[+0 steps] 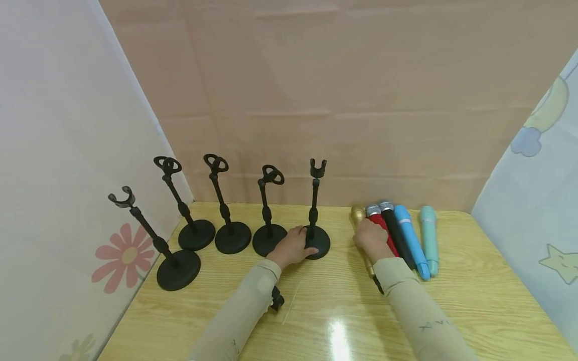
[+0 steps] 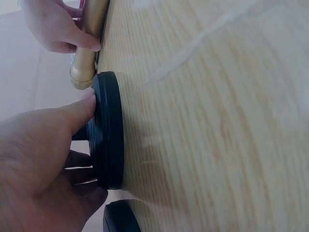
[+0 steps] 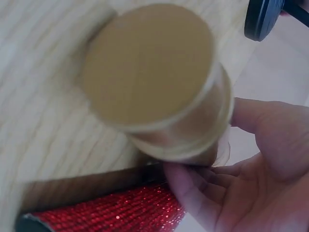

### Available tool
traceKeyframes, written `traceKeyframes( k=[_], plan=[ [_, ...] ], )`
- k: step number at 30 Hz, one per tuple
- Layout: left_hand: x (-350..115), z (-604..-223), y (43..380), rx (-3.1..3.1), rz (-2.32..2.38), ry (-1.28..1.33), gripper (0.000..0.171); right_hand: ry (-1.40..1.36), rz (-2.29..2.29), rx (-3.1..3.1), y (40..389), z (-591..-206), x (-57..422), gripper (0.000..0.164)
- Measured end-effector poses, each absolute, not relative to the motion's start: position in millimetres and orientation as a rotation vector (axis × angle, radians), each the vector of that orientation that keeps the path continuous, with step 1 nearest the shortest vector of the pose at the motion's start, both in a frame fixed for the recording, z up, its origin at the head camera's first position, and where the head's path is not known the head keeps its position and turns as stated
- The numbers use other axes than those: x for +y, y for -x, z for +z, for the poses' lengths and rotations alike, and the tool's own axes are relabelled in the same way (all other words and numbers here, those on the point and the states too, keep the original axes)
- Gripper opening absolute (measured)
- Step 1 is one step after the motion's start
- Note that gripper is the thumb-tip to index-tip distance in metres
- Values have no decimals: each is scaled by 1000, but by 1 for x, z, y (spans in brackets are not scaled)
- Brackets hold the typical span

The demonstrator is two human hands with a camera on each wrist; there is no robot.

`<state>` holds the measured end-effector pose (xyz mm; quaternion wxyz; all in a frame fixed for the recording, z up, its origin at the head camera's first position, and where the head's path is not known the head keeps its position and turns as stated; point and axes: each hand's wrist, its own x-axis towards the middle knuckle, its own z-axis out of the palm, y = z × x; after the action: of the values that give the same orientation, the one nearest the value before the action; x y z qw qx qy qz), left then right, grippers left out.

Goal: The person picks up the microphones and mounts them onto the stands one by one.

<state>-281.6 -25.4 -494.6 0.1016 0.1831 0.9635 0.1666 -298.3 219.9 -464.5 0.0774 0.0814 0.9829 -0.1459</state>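
Observation:
My left hand (image 1: 291,248) grips the round base of the rightmost black microphone stand (image 1: 321,242), thumb and fingers on opposite sides of it. This stand is upright, with a U-shaped clip on top. My right hand (image 1: 372,239) holds a gold microphone (image 1: 358,214) around its body, thumb on one side. In the right wrist view the gold microphone's flat end (image 3: 149,65) faces the camera. Beside it lies a red glittery microphone (image 3: 120,208), partly hidden by the right hand in the head view.
Right of the red one lie a black microphone (image 1: 397,240), a blue one (image 1: 412,240) and a mint one (image 1: 429,240). Several more black stands (image 1: 232,237) rise at the left. A small black piece (image 1: 277,300) lies beside the left sleeve. A paper-like wall backs the table.

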Motion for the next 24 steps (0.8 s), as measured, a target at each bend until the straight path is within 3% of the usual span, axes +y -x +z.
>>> traceKeyframes(
  k=[10, 20, 24],
  plan=[
    [-23, -491, 276, 2844, 461, -559, 87, -125, -615, 2857, 305, -457, 233, 27],
    [-23, -493, 275, 2800, 468, -571, 88, -84, -1539, 2579, 309, -433, 236, 70],
    [-24, -492, 272, 2809, 462, -594, 88, -83, -1755, 2463, 304, -420, 233, 77]
  ],
)
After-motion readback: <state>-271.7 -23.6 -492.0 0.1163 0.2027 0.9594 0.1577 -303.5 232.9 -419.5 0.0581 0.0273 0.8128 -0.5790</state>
